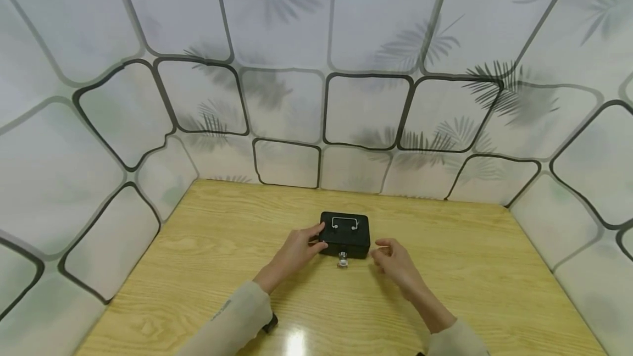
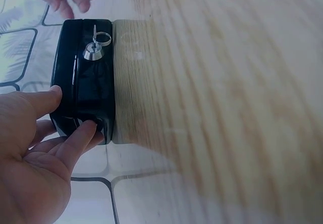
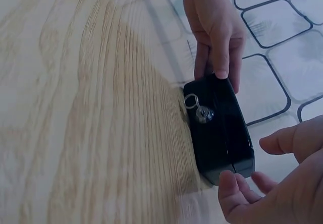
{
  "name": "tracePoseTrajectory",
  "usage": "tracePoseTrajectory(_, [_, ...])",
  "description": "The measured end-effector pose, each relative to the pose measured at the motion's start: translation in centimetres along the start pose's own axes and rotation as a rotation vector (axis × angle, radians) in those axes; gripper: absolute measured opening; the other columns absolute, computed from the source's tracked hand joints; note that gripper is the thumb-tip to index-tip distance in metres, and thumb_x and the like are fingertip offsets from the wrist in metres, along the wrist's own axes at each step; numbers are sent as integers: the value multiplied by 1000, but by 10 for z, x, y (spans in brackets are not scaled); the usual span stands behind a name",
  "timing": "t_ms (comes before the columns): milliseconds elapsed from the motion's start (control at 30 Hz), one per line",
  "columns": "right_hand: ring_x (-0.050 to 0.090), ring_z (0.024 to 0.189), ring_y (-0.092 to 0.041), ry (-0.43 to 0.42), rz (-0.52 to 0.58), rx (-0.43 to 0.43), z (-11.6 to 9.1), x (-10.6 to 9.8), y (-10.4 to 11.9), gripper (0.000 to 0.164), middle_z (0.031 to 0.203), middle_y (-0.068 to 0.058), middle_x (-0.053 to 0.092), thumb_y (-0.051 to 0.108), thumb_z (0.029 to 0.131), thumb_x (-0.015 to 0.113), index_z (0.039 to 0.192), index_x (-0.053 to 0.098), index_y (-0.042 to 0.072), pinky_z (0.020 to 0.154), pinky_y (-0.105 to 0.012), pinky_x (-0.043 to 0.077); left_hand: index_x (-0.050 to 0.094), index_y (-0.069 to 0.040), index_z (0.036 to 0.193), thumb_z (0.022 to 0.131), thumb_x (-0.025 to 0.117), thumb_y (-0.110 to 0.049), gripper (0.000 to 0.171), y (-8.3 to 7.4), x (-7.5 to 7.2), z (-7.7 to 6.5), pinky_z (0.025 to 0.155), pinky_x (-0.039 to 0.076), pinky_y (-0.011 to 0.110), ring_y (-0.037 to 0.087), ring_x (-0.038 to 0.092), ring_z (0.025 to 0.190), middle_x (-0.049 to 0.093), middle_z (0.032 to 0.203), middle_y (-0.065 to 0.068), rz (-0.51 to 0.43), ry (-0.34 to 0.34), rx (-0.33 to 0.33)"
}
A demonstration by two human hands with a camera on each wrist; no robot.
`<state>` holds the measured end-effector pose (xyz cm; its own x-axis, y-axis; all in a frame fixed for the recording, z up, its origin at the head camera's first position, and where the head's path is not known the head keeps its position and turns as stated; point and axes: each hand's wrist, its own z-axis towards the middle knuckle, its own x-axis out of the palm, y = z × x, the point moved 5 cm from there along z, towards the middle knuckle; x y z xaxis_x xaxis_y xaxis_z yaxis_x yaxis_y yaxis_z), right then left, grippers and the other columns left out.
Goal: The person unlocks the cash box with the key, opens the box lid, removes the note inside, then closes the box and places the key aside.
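Sleeves are spanning the bench, where a black box is sitting. The left hand is clamping fingers on its left end, likely steadying it; the right hand, fingers apart, is hovering alongside. Its lock is facing front, presumably for access.

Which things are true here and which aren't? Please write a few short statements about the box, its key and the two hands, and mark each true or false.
1. The black box stands on the wooden table. True.
2. The lid is wide open. False: the lid is closed.
3. The left hand touches the box. True.
4. The right hand grips the handle. False: that hand is beside the box, off the handle.
5. The key sits in the lock. True.
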<state>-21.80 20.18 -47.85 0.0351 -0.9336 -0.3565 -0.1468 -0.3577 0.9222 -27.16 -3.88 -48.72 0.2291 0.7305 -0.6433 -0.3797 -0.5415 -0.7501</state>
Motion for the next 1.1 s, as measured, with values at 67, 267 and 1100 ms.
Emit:
tracePoseTrajectory(67, [64,104,-34,-15,-38,-46,2,-3,1,46,124,-25,61,14,104,61,141,49,-9,82,-44,56,47,-1,153,100,70,-19,61,0,0,0,49,41,22,17,67,80,54,146,21,-8,2,-5])
tracePoseTrajectory(267, [50,135,-41,8,-99,-173,11,-7,0,60,153,-26,45,18,102,66,153,41,-3,100,-52,50,47,-1,153,100,70,-19,61,0,0,0,51,43,23,21,70,106,53,147,22,-24,2,0])
tracePoseTrajectory(1100, [55,128,-50,130,-213,-363,27,7,-5,72,165,-26,25,15,102,66,161,29,0,105,-60,44,48,5,150,99,70,-14,58,-2,-1,0,66,52,24,30,69,114,57,142,23,-31,-18,58])
